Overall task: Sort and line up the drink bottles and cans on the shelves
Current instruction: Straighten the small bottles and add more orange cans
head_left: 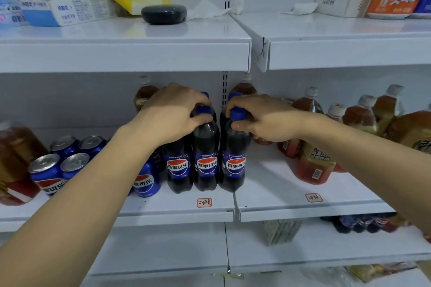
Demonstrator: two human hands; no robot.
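We are gripping the blue caps of two Pepsi bottles on the middle shelf point(268, 196): our left hand point(172, 114) is curling round the middle bottle point(206, 158), our right hand point(261, 119) round the right bottle point(234, 163). A front row of three is forming, so sorting looks partly done. Pepsi cans point(63, 165) are clustering left of our left hand, while tea bottles point(312, 161) are crowding unevenly right of our right hand.

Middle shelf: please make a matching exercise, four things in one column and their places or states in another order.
1. cola bottles
2. blue cans
3. tea bottles
4. dark round object

A. on the top shelf
B. right side, white caps
C. left of the cola bottles
D. gripped at the caps by left hand and right hand

Pairs: 1-D, 2-C, 3-B, 4-A
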